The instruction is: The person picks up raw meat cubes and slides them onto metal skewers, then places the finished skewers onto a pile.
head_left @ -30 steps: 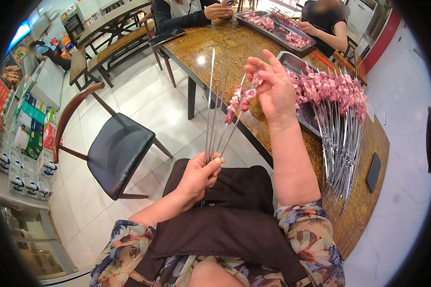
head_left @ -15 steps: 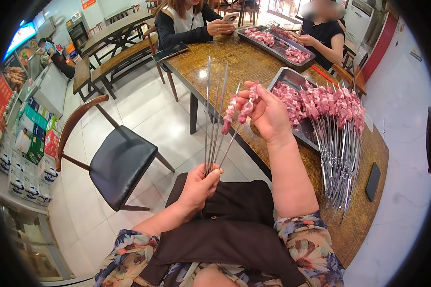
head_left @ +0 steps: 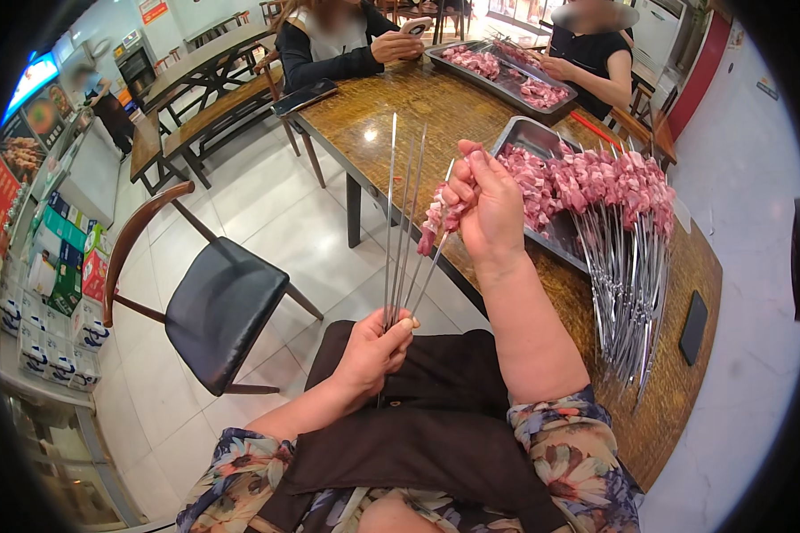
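My left hand (head_left: 378,348) is closed round the lower ends of several long metal skewers (head_left: 393,222) that fan upward above my lap. Two of them carry pieces of raw meat (head_left: 433,222) near their upper part. My right hand (head_left: 489,200) is closed at the top of one of these, its fingers wrapped round the meat on it and hiding part of it. To the right, a metal tray (head_left: 517,131) of raw meat chunks (head_left: 529,182) stands on the table. Many loaded meat skewers (head_left: 622,200) lie across its right side, their bare ends pointing toward me.
The brown table (head_left: 373,147) reaches from my right side to the back. A black phone (head_left: 693,329) lies near its right edge. Another meat tray (head_left: 498,80) stands farther off, with two people seated by it. At my left is a black chair (head_left: 227,311).
My right hand's fingers have closed round the meat at the skewer's top, where they were more spread before. My left hand holds the skewers in nearly the same place.
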Demonstrator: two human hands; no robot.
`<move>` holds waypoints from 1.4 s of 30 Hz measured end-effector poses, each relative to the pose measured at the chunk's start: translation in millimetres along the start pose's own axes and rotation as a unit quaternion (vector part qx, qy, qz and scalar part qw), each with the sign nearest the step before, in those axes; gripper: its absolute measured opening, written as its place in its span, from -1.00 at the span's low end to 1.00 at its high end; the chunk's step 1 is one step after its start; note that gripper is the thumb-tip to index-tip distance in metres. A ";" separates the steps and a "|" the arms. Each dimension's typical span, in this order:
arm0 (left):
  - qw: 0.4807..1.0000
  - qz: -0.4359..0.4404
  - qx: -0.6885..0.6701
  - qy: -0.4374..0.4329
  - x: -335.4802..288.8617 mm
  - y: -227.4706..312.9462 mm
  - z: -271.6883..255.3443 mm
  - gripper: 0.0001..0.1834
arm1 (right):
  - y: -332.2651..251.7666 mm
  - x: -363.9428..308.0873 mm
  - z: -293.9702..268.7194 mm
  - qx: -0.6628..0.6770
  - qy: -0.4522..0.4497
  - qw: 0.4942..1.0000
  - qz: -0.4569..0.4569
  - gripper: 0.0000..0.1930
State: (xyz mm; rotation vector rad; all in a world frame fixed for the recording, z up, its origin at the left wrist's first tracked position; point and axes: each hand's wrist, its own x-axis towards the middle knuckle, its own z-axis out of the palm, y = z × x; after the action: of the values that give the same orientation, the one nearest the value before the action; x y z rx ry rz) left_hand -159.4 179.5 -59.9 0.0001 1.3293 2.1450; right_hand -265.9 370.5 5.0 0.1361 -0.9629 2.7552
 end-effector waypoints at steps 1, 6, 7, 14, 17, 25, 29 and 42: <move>1.000 -0.002 0.002 0.000 0.1 0.0 0.5 -0.88 | -0.7 -0.3 0.8 -0.002 0.003 1.000 0.000 -0.83; 1.000 -0.007 0.006 -0.006 0.0 0.6 0.8 -0.88 | -3.2 -1.5 3.3 -0.016 0.020 1.000 -0.003 -0.83; 1.000 -0.009 0.004 -0.005 -0.4 1.1 1.2 -0.88 | -3.0 -1.5 3.8 -0.022 0.018 1.000 -0.007 -0.83; 1.000 -0.027 -0.010 0.000 -2.3 2.8 2.8 -0.88 | 2.7 -3.2 5.8 -0.089 0.001 0.994 -0.058 -0.80; 1.000 -0.025 -0.016 -0.003 -2.6 3.1 2.8 -0.88 | 2.4 -3.4 5.9 -0.098 0.006 0.993 -0.060 -0.80; 0.999 -0.018 -0.025 0.011 -3.7 1.4 0.4 -0.89 | 3.0 -3.0 4.0 -0.134 -0.011 0.990 -0.052 -0.80; 0.999 -0.006 -0.026 0.023 -4.8 1.4 1.1 -0.88 | 5.9 -2.1 3.4 -0.139 -0.007 0.989 -0.041 -0.80; 0.997 0.051 0.009 0.049 -0.4 -5.4 8.0 -0.86 | 15.1 -11.9 13.7 -0.049 -0.035 0.998 0.004 -0.75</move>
State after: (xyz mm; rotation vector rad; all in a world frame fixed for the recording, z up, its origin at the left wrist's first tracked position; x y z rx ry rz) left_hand -154.0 187.4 -60.2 -0.0322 1.4324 2.2436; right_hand -257.7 348.4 4.7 0.2139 -1.1167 2.7201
